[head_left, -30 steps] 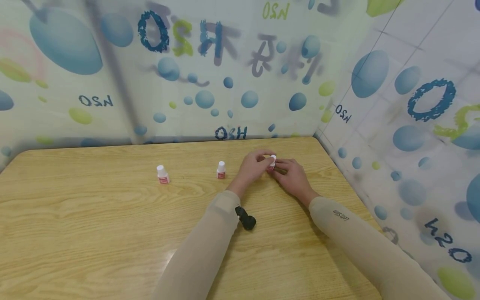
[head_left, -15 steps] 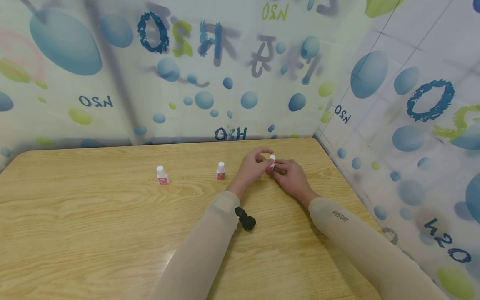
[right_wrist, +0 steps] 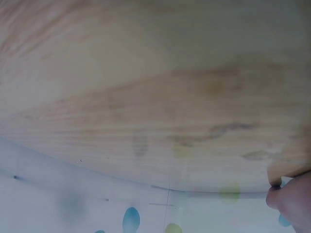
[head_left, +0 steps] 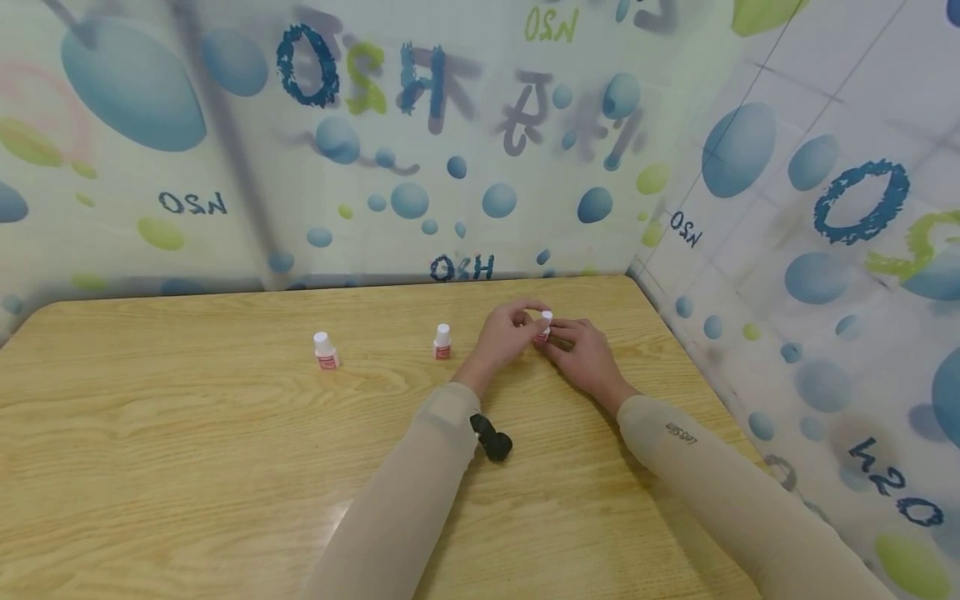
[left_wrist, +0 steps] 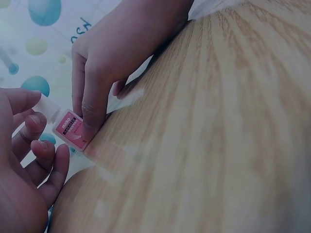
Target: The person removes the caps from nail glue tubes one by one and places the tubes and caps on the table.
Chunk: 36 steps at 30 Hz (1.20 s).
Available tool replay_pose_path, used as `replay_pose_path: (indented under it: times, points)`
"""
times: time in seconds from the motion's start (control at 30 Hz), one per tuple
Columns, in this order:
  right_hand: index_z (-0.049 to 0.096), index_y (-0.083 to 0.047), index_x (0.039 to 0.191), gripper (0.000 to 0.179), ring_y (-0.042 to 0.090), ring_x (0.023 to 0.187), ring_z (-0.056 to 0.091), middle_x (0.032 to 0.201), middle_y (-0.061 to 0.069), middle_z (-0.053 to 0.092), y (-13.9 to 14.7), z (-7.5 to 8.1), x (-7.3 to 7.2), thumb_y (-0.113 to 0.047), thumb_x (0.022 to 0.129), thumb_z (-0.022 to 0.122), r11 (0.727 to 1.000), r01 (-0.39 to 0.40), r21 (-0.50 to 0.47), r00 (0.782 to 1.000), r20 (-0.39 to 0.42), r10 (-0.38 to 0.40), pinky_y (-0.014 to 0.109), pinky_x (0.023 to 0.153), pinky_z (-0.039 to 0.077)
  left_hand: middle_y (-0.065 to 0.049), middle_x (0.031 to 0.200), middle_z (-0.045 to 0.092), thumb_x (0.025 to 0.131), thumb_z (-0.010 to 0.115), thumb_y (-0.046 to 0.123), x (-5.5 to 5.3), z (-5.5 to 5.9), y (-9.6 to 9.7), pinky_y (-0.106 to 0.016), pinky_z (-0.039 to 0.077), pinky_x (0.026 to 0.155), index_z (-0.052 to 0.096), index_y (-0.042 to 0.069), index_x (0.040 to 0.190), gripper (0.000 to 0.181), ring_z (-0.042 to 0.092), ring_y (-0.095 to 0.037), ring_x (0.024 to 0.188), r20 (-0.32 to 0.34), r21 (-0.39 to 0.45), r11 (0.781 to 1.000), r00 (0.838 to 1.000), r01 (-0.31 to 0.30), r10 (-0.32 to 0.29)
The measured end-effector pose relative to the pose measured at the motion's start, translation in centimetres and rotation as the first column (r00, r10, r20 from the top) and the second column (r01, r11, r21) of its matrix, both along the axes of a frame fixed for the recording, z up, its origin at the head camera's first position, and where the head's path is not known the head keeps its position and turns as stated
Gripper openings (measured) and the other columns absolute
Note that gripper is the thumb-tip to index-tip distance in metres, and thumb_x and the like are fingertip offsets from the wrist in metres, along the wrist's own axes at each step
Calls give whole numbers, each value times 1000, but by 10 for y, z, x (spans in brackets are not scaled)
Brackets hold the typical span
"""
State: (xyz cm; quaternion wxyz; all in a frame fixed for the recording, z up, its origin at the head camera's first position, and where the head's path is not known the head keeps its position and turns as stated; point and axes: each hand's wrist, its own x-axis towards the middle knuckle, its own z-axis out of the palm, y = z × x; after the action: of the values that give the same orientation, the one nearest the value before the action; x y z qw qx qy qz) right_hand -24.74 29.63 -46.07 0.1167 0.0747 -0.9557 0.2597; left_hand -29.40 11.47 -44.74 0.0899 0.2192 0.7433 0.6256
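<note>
A small white bottle (head_left: pixel 543 327) with a pink label stands upright near the table's back right, between both hands. My right hand (head_left: pixel 587 353) pinches its body low down, near the wood. At the white cap (left_wrist: pixel 48 108) are the thumb and index finger of my left hand (head_left: pixel 507 333); its other fingers curl loosely beside the bottle in the left wrist view. Two similar capped bottles stand to the left, one middle bottle (head_left: pixel 442 342) and one farther bottle (head_left: pixel 326 351). Only fingertips (right_wrist: pixel 275 196) of the right hand show in the right wrist view.
The wooden table (head_left: pixel 187 467) meets a patterned wall covering (head_left: pixel 480 225) along its back and right side. A black clip-like device (head_left: pixel 492 438) is attached at the left sleeve's cuff.
My left index finger lifted away from the cap, then came back down to it. The right hand and the bottles have stayed in place.
</note>
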Motion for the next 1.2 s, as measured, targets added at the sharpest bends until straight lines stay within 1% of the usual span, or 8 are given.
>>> replay_pose_path:
  times: [0.17,0.47,0.57,0.7,0.87,1.13,1.2]
  points:
    - [77,-16,132,35,36,132,61,145,9,69,-2,2,1,-35,102,73,1000,3,-1,1000,0,-3,65,114,42,2,70,58,105,70,26,0,-1,0,-26,41,54,74,16,127,25,44,-12,53,10,24,1000,1000,0,0]
    - [76,-18,133,36,35,131,61,145,8,70,-2,2,0,-35,102,73,1000,9,18,1000,-11,-9,66,112,42,-4,73,61,103,73,25,0,-1,1,-26,41,54,74,15,124,23,45,-12,54,19,45,999,1000,-23,22]
    - [76,-18,133,36,35,132,61,145,8,70,-1,0,0,-35,102,72,1000,13,25,1000,-8,-13,66,111,42,-4,72,61,102,74,24,0,0,1,-26,40,54,74,14,123,23,45,-12,54,27,47,999,999,-28,26]
    - [76,-17,133,36,35,132,61,144,7,70,-1,-2,-1,-36,102,72,999,17,28,1000,-7,-16,65,110,43,0,70,59,102,74,23,1,0,0,-25,40,54,74,14,122,23,44,-11,54,40,45,998,999,-34,33]
    - [76,-16,133,37,35,132,61,144,8,70,-2,-2,0,-36,103,72,999,14,33,1000,-12,-14,65,111,43,0,72,61,102,75,24,1,-2,0,-25,39,54,74,13,122,23,44,-11,54,41,51,998,998,-41,39]
    - [76,-17,133,36,35,130,62,144,8,70,-3,1,2,-36,102,72,1000,9,29,1000,-20,-8,66,112,43,-11,78,66,101,75,24,2,0,1,-26,40,54,73,12,121,23,45,-11,54,46,61,997,998,-42,39]
    - [77,-17,133,36,36,130,62,144,8,70,-3,0,2,-36,102,72,999,9,31,1000,-21,-8,66,112,43,-11,78,67,101,76,24,1,-1,1,-26,40,54,73,12,120,23,45,-11,54,45,63,997,998,-43,40]
